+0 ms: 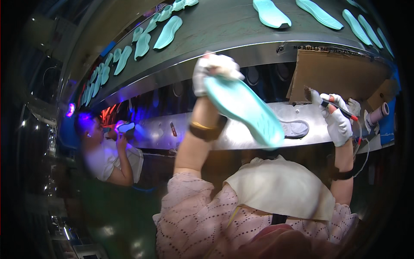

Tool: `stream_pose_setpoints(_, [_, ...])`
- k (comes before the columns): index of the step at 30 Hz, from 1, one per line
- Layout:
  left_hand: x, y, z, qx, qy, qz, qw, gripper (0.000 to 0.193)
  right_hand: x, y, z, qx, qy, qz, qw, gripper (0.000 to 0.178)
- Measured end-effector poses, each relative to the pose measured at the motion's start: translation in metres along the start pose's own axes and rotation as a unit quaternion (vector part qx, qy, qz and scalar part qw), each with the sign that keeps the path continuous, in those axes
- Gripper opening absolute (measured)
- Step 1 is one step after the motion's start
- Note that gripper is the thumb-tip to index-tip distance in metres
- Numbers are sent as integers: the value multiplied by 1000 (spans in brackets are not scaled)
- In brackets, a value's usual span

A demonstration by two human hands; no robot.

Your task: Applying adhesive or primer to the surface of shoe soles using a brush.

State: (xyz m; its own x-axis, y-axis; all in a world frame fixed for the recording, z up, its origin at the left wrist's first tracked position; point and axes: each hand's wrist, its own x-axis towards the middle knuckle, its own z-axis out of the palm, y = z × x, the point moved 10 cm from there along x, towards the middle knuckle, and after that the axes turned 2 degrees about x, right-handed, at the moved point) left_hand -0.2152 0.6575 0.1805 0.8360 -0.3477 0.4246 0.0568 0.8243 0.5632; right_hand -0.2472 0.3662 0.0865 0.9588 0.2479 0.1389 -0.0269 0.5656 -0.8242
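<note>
My gloved left hand (217,72) is closed around one end of a pale teal shoe sole (245,108). The sole hangs tilted in front of me, its other end toward the lower right, slightly blurred. In my gloved right hand (337,125) is a brush (316,98) with a dark, red-tipped handle, its bristles pointing left. A thin tube runs down near the handle's end. The brush and the sole are apart. On the metal shelf (241,139), partly behind the sole, rests a light grey shoe (296,128) with a dark rim.
Several teal soles (168,32) lie on the dark conveyor belt (215,28) beyond the shelf. A cardboard sheet (338,73) leans at the right, near a thread spool (379,113). To the left a co-worker (110,159) holds up a sole. A small red tool (173,129) lies on the shelf.
</note>
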Motion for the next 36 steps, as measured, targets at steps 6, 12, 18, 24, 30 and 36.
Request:
stream_pose_setpoints(6, [-58, -176, -17, -196, 140, -214, 947, 81, -3, 32, 20, -117, -6, 38, 992, 17])
stream_pose_setpoints(12, [-49, -218, -15, -158, 221, -223, 936, 73, 14, 21, 13, -85, 64, -20, 994, 10])
stream_pose_setpoints(18, [-46, -241, -21, -66, 244, -187, 949, 69, 13, 17, 14, -178, 88, -137, 970, 15])
stream_pose_setpoints(24, [-54, -226, -33, -35, 264, -202, 942, 65, -1, 17, 24, -172, 53, -93, 979, 14])
stream_pose_setpoints(30, [-54, -225, -41, -58, 238, -230, 942, 78, -23, 15, 66, -373, -32, -185, 909, 11])
stream_pose_setpoints(36, [-58, -232, -28, -135, 202, -255, 936, 85, -40, 47, 34, -259, 0, -63, 964, 9])
